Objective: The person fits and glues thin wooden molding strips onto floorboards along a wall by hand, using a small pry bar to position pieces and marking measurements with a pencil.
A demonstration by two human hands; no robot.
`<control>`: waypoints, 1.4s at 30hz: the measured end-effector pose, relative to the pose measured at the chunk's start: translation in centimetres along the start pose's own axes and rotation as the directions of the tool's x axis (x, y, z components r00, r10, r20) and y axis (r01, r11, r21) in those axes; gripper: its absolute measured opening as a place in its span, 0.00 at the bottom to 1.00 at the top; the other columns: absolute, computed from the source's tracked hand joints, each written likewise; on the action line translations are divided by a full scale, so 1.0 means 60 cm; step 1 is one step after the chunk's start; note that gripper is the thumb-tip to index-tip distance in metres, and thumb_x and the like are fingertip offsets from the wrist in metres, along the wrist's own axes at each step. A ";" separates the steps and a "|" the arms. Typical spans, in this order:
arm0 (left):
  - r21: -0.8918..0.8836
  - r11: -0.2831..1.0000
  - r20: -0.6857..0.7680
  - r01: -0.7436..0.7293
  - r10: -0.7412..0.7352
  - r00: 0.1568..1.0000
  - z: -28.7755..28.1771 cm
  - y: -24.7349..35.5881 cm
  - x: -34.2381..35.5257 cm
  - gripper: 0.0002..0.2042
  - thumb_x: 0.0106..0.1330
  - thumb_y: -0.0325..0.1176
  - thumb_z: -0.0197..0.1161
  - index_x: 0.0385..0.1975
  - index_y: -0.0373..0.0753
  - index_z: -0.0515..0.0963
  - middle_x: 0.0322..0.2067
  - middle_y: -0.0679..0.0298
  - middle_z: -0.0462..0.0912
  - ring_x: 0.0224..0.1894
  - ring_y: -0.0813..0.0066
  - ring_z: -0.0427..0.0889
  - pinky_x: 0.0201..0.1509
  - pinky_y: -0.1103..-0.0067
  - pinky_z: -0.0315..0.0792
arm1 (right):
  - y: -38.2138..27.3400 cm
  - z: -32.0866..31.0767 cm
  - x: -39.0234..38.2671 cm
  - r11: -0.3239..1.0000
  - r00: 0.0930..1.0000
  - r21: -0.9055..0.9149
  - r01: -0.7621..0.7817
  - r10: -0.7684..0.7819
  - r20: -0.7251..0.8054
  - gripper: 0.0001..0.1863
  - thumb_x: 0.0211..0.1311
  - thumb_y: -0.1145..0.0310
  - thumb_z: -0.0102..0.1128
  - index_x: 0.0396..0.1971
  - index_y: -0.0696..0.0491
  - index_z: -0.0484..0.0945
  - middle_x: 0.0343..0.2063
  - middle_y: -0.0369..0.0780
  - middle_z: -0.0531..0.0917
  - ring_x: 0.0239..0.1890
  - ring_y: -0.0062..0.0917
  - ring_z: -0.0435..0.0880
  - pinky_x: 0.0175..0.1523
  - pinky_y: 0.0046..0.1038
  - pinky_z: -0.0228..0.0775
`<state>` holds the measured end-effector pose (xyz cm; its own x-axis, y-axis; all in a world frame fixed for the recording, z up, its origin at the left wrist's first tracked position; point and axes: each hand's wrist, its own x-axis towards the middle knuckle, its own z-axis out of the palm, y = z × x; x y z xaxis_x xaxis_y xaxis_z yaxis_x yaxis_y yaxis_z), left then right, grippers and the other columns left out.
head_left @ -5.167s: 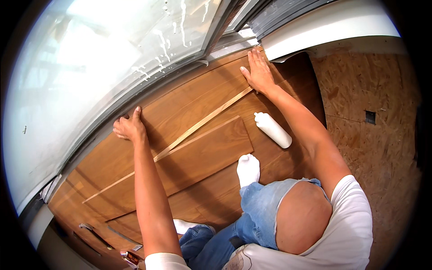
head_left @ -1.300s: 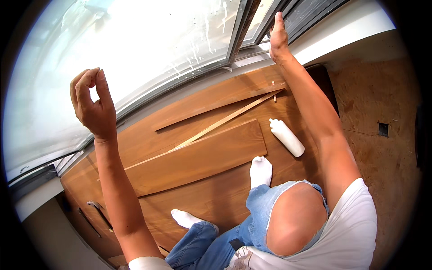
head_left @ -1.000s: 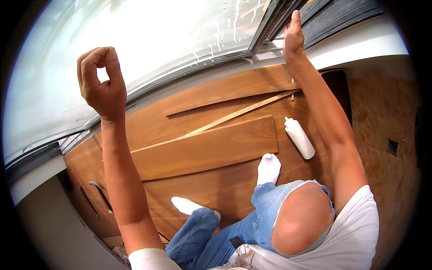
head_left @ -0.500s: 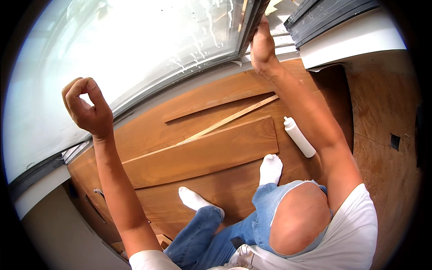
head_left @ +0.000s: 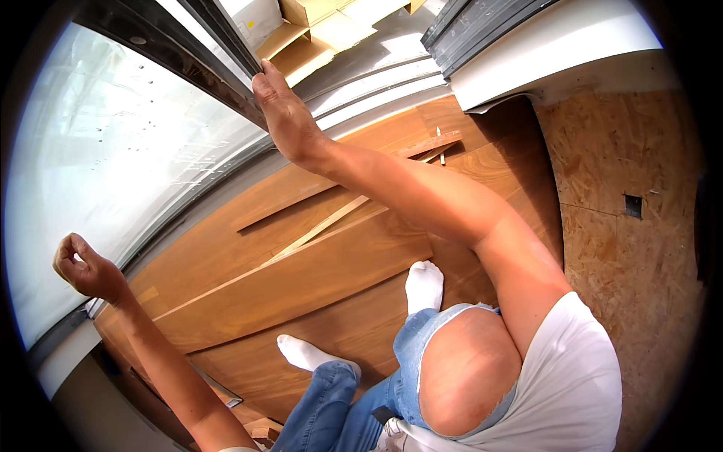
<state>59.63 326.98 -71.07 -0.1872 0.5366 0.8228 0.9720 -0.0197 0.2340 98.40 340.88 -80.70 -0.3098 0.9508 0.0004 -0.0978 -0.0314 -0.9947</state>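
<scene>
Glass door [head_left: 113,151]: right hand [head_left: 290,124] is gripping its edge; left hand [head_left: 89,270] is hanging curled closed in front of it.

Dark-framed glass door [head_left: 143,158], streaked and spotted, partly open, along the wooden floor [head_left: 339,328]

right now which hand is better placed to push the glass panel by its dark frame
Probably the right hand: it is up against the dark frame. The left hand is curled, well away from that frame, in front of the glass.
</scene>
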 end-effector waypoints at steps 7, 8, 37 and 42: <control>-0.084 0.969 -0.049 0.231 -0.236 0.971 0.002 -0.007 -0.051 0.08 0.79 0.30 0.62 0.49 0.33 0.82 0.49 0.61 0.78 0.48 0.74 0.78 0.56 0.76 0.75 | -0.017 0.062 -0.008 0.997 0.987 -0.083 0.006 0.008 0.162 0.52 0.82 0.33 0.30 0.81 0.67 0.40 0.83 0.56 0.43 0.86 0.43 0.36 0.86 0.35 0.31; -0.060 0.973 -0.016 0.222 -0.223 0.975 0.002 -0.003 -0.061 0.08 0.79 0.30 0.61 0.49 0.33 0.81 0.49 0.62 0.78 0.48 0.74 0.78 0.56 0.76 0.75 | -0.009 0.075 -0.007 0.995 0.983 -0.089 0.038 -0.021 0.182 0.51 0.82 0.34 0.31 0.81 0.67 0.41 0.83 0.56 0.44 0.86 0.42 0.37 0.86 0.35 0.32; -0.225 0.942 0.915 0.250 0.116 0.386 0.188 0.218 -0.335 0.16 0.64 0.25 0.70 0.52 0.37 0.85 0.47 0.57 0.86 0.53 0.54 0.82 0.60 0.66 0.75 | 0.086 -0.475 -0.695 0.150 0.887 -0.889 -0.433 0.247 -0.391 0.48 0.51 0.67 0.82 0.72 0.58 0.66 0.64 0.51 0.76 0.66 0.49 0.72 0.71 0.47 0.67; -0.242 0.895 0.943 0.374 0.126 0.309 0.199 0.196 -0.314 0.14 0.69 0.29 0.67 0.53 0.35 0.85 0.47 0.55 0.86 0.53 0.53 0.83 0.59 0.66 0.75 | 0.101 -0.480 -0.694 0.207 0.879 -0.870 -0.447 0.284 -0.384 0.45 0.51 0.68 0.82 0.69 0.57 0.68 0.61 0.51 0.77 0.64 0.51 0.74 0.68 0.48 0.69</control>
<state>76.26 326.70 -90.01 0.1983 0.9585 -0.2048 0.7658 -0.0211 0.6428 137.96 309.99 -89.69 0.0634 0.9448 -0.3215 0.9413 -0.1637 -0.2954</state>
